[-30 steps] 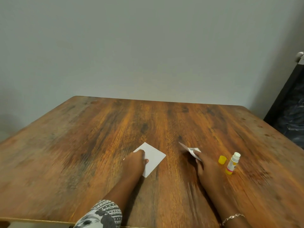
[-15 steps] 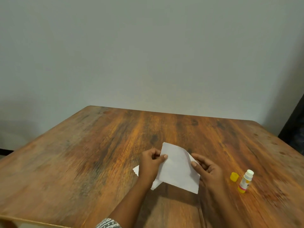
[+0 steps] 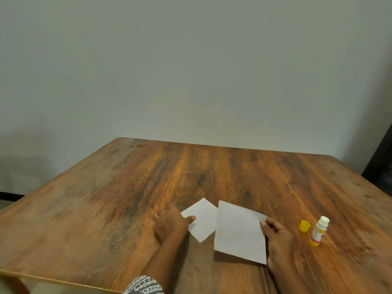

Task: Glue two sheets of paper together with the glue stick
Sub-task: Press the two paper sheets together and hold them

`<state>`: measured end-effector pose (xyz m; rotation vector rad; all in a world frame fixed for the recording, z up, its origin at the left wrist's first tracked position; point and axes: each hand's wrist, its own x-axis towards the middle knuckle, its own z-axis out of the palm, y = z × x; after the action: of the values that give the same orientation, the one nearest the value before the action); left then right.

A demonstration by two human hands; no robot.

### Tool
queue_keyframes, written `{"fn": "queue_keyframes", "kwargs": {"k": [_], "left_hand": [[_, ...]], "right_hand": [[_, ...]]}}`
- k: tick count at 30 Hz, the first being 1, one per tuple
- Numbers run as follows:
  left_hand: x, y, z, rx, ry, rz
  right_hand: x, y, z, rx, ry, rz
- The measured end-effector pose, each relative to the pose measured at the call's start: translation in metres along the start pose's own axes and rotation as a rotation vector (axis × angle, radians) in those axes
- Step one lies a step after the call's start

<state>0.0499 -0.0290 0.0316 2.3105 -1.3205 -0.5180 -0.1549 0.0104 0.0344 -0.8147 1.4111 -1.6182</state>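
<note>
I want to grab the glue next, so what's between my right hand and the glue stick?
Only the yellow cap, standing on the table between the right hand and the glue stick, in the head view.

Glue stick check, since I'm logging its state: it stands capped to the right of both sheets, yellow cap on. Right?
Not quite: the head view shows the glue stick uncapped, its yellow cap lying on the table just left of it. It does stand right of both sheets.

On the streaky orange-brown wooden table (image 3: 148, 187) lie two plain white paper sheets (image 3: 239, 232), a small yellow plastic cap (image 3: 304, 225) and a white-and-yellow glue stick (image 3: 319, 230).
</note>
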Motion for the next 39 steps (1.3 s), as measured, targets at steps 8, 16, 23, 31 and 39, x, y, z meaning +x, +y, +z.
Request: {"fn": "queue_keyframes", "kwargs": {"k": [8, 16, 23, 31, 39], "left_hand": [[0.008, 0.004, 0.009, 0.097, -0.044, 0.04], [0.003, 0.005, 0.022, -0.409, -0.013, 0.092], [-0.003, 0.021, -0.001, -0.959, -0.062, 0.094], [-0.022, 0.038, -0.036, -1.021, -0.203, 0.431], [-0.03, 0.043, -0.04, -0.896, -0.1, 0.516]], "right_hand": [[0.001, 0.005, -0.005, -0.001, -0.04, -0.014], [0.001, 0.006, -0.009, 0.021, -0.054, -0.01], [-0.002, -0.016, -0.006, 0.065, -0.093, -0.001], [-0.002, -0.061, 0.024, 0.108, -0.167, -0.153], [0.002, -0.056, 0.033, 0.181, -0.125, -0.087]]}}
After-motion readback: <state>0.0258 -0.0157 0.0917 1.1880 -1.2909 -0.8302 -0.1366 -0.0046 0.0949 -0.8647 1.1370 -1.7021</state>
